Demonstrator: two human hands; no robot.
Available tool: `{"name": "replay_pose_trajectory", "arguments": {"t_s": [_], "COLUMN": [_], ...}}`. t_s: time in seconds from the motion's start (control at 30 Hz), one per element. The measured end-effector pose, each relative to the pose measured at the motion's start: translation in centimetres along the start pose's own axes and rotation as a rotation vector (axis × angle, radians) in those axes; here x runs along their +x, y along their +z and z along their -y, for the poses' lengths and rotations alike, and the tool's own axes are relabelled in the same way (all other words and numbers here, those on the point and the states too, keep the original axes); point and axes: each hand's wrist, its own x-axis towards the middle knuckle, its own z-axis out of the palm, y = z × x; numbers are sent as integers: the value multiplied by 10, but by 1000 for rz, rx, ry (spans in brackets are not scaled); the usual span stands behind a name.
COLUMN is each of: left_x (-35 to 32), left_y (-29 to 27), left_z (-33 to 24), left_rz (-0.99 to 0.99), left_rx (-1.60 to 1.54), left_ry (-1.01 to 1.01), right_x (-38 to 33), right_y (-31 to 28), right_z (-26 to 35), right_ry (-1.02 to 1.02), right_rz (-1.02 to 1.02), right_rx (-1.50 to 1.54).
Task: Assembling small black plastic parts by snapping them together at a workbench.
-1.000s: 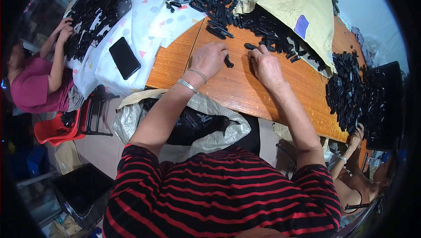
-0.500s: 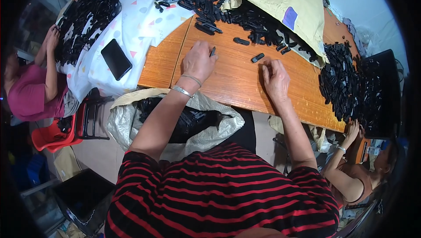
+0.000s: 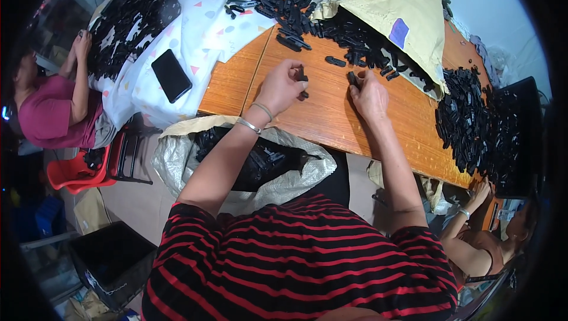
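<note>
My left hand (image 3: 283, 86) rests on the orange wooden table (image 3: 331, 120) and pinches a small black plastic part (image 3: 302, 77) between thumb and fingers. A little to its right, my right hand (image 3: 370, 95) holds another small black part (image 3: 353, 78) at its fingertips. One loose black part (image 3: 335, 61) lies on the wood just beyond the two hands. Farther back, a long heap of the same black parts (image 3: 331, 22) runs along a yellowish paper sheet (image 3: 384, 2).
A woven sack (image 3: 177, 155) of black parts stands open under my left arm. A black phone (image 3: 171, 75) lies on a white patterned cloth (image 3: 201, 31). More black parts (image 3: 467, 120) are piled at right. One person (image 3: 47, 108) works at the left, another (image 3: 479, 244) at lower right.
Both hands have taken up black parts from the table and now hold them at the fingertips. The view has shifted slightly, so the table sits a bit lower in the picture.
</note>
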Motion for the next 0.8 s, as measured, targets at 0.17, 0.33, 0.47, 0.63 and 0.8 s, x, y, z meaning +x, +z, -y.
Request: {"name": "replay_pose_trajectory", "arguments": {"t_s": [0.17, 0.33, 0.47, 0.63, 0.8], "left_x": [-12, -22, -26, -32, -39], "left_y": [-11, -10, -10, -11, -8], "left_z": [-10, -15, -21, -20, -27], "left_rz": [78, 65, 50, 30, 10], "left_rx": [-311, -340, -305, -279, -292], "left_ry": [-82, -4, 93, 128, 148], "right_x": [-9, -20, -20, -20, -19], "right_y": [-26, -29, -25, -24, -27], "right_z": [41, 84, 94, 96, 96], "right_ry": [89, -141, -231, -256, -274], "right_rz": [260, 135, 92, 93, 93], "right_rx": [250, 611, 617, 605, 638]}}
